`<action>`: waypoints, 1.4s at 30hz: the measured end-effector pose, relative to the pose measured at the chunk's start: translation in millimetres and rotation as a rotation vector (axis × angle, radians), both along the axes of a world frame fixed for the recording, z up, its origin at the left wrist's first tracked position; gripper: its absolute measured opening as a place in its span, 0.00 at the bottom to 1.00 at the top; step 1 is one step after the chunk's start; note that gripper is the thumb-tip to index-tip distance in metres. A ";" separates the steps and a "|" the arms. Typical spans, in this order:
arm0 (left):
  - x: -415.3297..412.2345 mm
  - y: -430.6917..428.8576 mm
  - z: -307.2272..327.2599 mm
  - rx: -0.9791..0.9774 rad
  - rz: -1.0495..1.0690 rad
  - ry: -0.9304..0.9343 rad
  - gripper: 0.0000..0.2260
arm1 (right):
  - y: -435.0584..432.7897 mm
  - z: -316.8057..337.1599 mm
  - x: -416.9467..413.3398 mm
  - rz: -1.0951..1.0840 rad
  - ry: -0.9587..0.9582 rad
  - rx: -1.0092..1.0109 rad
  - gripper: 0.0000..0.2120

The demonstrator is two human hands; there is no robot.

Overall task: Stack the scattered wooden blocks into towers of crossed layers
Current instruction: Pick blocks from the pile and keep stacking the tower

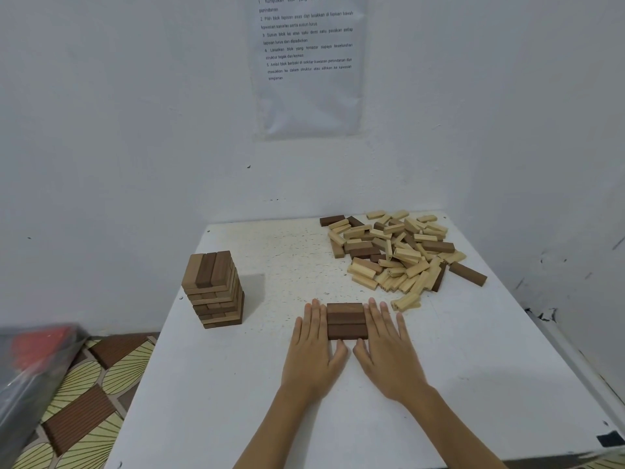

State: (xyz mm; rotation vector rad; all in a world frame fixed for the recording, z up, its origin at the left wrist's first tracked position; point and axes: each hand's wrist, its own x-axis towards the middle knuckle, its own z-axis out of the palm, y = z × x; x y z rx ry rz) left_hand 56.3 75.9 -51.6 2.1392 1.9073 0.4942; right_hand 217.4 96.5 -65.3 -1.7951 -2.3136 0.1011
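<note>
dark brown blocks, apparently three, lie side by side as a base layer (347,319) near the middle of the table (236,384), long axes running left to right. left hand (313,346) and right hand (389,350) lie palm-down on the table, one at each end of the layer. the fingers (316,316) are straight and together, released rather than clenched, with their inner edges against the block ends; nothing is gripped.

step in hand, as judged: squaring up the first layer of a second tower. a finished tower (213,289) of crossed layers stands well apart near the left edge. the pile (395,252) of loose blocks, mostly pale with a few dark, lies at the far right of the table, beyond the right hand.

next move, as judged: lift a hand off, reach to the pile, and lay fresh blocks across the base at right angles to it, ends flush with its sides. the base is unheld once the hands leave, so a nudge could skew it. judging by the pile, most of the task is not yet done.
</note>
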 end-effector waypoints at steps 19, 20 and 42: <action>-14.7 4.0 11.3 0.169 -0.173 -0.132 0.19 | -1.7 16.9 6.5 0.134 0.278 0.005 0.28; -17.2 6.6 12.0 0.163 -0.189 -0.129 0.20 | 0.3 18.5 7.4 0.150 0.284 0.000 0.28; -30.1 7.7 14.4 0.043 -0.118 -0.147 0.35 | 10.2 18.2 20.3 0.150 0.422 -0.004 0.36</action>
